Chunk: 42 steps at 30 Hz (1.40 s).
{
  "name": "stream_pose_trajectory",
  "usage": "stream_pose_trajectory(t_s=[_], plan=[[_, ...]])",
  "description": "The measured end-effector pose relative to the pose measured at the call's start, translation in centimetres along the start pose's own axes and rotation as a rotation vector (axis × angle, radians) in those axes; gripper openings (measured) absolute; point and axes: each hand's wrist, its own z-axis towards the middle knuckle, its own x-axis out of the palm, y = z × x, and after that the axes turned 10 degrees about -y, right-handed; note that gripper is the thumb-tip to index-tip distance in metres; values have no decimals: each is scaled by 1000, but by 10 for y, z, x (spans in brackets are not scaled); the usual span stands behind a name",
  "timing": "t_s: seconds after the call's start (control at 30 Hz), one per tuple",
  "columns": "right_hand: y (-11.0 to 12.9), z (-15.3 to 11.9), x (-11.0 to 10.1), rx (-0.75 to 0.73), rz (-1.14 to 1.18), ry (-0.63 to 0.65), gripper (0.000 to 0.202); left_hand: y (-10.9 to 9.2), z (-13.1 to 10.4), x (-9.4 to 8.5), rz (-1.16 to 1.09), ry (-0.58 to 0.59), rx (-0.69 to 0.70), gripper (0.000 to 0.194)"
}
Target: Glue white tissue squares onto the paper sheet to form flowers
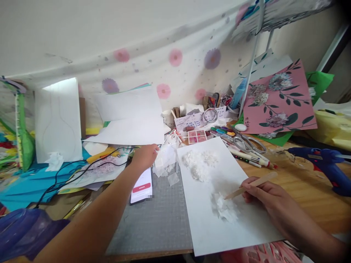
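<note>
In my right hand (pixel 260 193) a flat wooden craft stick (pixel 251 185) is held like a pen. Its tip touches a ruffled cluster of white paper pieces (pixel 225 210) on the white sheet (pixel 204 230). More fluffy white paper clusters (pixel 199 168) sit higher on that sheet. My left hand (pixel 146 157) is stretched forward over the phone's upper end, its fingers curled together beside a pile of small white paper squares (pixel 166 159). Whatever those fingers pinch is too small to make out. The phone (pixel 141 186) lies lit under that forearm.
A grey cutting mat (pixel 153 226) lies under the sheet. To the right are a blue glue gun (pixel 320 157), scissors (pixel 248 140), markers (pixel 246 155) and a pink flower picture (pixel 281 98). Black cables (pixel 90 166) cross blue paper (pixel 24 186) at the left.
</note>
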Motion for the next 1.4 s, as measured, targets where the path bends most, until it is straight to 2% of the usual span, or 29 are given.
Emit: stream_pose_trajectory(t_s=[0.1, 0.23, 0.5, 0.63, 0.83, 0.93, 1.13, 1.2, 1.3, 1.4], plan=[[1, 1, 1, 27, 25, -14, 40, 2, 12, 3, 3, 8, -1, 27], [2, 1, 3, 12, 53, -7, 39, -13, 20, 13, -53, 47, 93, 27], [5, 0, 2, 35, 110, 16, 36, -40, 17, 17, -201, 136, 295, 24], [5, 0, 2, 53, 121, 34, 35, -48, 12, 17, -252, 102, 375, 17], [5, 1, 3, 50, 140, 35, 33, -50, 11, 16, -304, -22, 330, 8], [9, 0, 3, 41, 160, 44, 28, -63, -3, 11, -385, -91, 303, 9], [14, -3, 2, 31, 169, 42, 23, -124, -63, 8, -633, -89, 360, 12], [14, -4, 0, 18, 180, 24, 23, -139, -76, 11, -691, -104, 350, 13], [15, -7, -2, -12, 173, 42, 19, -149, -85, 14, -752, -148, 317, 12], [19, -9, -2, -49, 110, 92, 17, -148, -88, 17, -826, -191, 328, 12]])
